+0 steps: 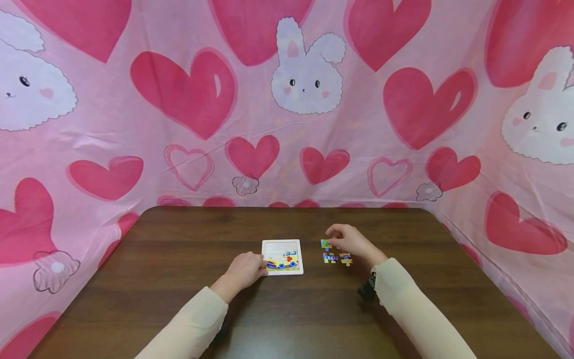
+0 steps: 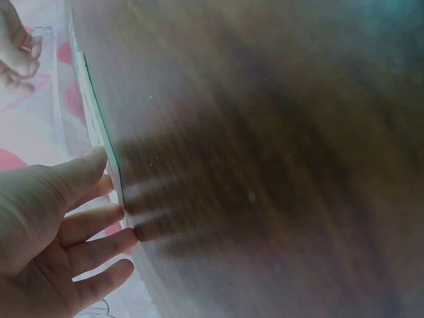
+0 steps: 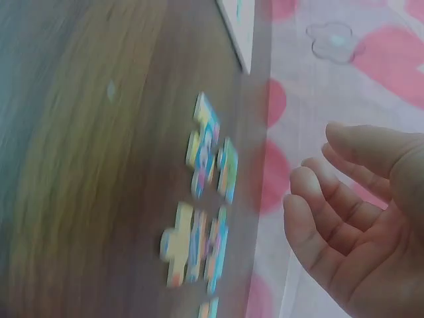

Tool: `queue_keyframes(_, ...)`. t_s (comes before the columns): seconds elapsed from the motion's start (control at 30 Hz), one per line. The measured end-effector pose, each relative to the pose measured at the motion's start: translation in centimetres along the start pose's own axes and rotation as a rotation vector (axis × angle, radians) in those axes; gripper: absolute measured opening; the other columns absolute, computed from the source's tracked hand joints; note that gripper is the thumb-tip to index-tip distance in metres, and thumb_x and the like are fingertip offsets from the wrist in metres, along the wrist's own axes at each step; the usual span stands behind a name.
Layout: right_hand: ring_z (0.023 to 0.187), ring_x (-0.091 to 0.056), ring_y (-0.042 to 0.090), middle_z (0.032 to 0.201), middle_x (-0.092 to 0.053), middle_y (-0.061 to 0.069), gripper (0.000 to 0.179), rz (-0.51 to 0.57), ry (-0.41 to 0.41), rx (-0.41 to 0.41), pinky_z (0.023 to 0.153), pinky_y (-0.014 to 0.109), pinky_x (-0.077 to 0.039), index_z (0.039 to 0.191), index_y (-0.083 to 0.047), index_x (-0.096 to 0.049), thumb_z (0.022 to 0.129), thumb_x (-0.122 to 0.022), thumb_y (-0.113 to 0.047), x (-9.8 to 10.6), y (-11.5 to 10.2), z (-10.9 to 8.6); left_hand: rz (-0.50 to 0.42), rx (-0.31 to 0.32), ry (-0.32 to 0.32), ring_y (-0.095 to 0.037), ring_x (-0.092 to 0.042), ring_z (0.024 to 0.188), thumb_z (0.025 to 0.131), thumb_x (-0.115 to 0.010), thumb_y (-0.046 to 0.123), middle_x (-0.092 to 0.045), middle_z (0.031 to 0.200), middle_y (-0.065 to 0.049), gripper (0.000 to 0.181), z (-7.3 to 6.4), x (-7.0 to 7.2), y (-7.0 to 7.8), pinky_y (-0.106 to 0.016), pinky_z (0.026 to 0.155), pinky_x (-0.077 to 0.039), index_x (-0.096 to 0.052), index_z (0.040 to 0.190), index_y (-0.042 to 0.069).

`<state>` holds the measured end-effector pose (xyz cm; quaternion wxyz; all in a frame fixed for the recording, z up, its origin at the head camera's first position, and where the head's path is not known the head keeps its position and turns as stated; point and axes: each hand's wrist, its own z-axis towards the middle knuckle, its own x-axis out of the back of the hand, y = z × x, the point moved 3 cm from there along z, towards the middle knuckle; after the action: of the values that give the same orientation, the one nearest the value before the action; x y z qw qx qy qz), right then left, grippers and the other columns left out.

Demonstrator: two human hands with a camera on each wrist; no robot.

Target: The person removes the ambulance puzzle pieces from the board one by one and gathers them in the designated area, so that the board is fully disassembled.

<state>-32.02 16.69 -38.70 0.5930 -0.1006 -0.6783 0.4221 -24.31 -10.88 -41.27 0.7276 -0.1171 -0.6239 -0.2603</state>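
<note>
A white-rimmed jigsaw tray lies on the table, its lower part filled with a picture of a yellow and blue vehicle and its upper part bare. My left hand holds the tray's left edge; thumb and fingers meet that edge in the left wrist view. To the tray's right lie several loose jigsaw pieces, among them a green one, a purple one and a yellow one. Over them hovers my right hand, fingers loosely bent; the right wrist view shows nothing between them.
The dark wooden table has rounded far corners. Pink cloth printed with hearts and rabbits hangs around its back and sides. A black band sits on the right wrist, just below the sleeve.
</note>
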Motion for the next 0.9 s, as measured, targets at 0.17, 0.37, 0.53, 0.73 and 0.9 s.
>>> queue_keyframes(0.17,0.059,-0.049,0.015,0.071,-0.053,0.002,0.023,0.004,0.010,0.020,0.055,0.030,-0.044,0.106,0.003,-0.059,0.085,-0.064,-0.005,-1.2,-1.4,0.9,0.008,-0.007,0.006,-0.015,-0.036,0.049,0.079,-0.073,0.019,-0.046,0.057,0.002,0.011,0.0,0.0,0.0,-0.028,0.050,-0.032,-0.069,0.076,0.009)
queue_keyframes(0.37,0.060,-0.050,0.015,0.073,-0.054,0.002,0.026,0.000,0.008,0.046,0.059,0.029,-0.044,0.106,0.002,-0.059,0.083,-0.067,-0.007,-2.7,-2.8,1.6,0.022,-0.013,0.005,-0.014,-0.037,0.049,0.079,-0.073,0.019,-0.047,0.057,0.002,0.012,0.0,-0.1,0.0,-0.028,0.050,-0.032,-0.069,0.075,0.009)
queue_keyframes(0.53,0.055,-0.049,0.013,0.072,-0.053,0.001,0.027,0.020,-0.022,0.046,0.053,0.028,-0.045,0.106,0.002,-0.059,0.081,-0.068,-0.005,-4.1,-3.4,2.1,0.029,-0.016,0.009,-0.015,-0.038,0.049,0.078,-0.073,0.019,-0.048,0.058,0.001,0.011,0.0,-0.1,0.0,-0.029,0.050,-0.033,-0.069,0.075,0.010)
queue_keyframes(0.73,0.056,-0.050,0.014,0.074,-0.051,0.002,0.028,0.021,-0.067,0.031,0.052,0.028,-0.045,0.106,0.000,-0.059,0.081,-0.069,-0.006,-5.7,-3.9,2.3,0.027,-0.010,0.003,-0.015,-0.038,0.050,0.079,-0.073,0.019,-0.047,0.057,0.002,0.011,0.0,0.0,0.0,-0.029,0.050,-0.032,-0.070,0.077,0.009)
queue_keyframes(0.9,0.062,-0.049,0.015,0.078,-0.051,0.004,0.032,-0.014,-0.124,0.034,0.056,0.027,-0.046,0.109,-0.001,-0.058,0.080,-0.071,-0.008,-7.2,-4.0,2.5,0.018,-0.012,0.007,-0.015,-0.038,0.049,0.079,-0.073,0.019,-0.047,0.058,0.001,0.011,0.0,0.0,0.0,-0.029,0.049,-0.033,-0.069,0.076,0.009)
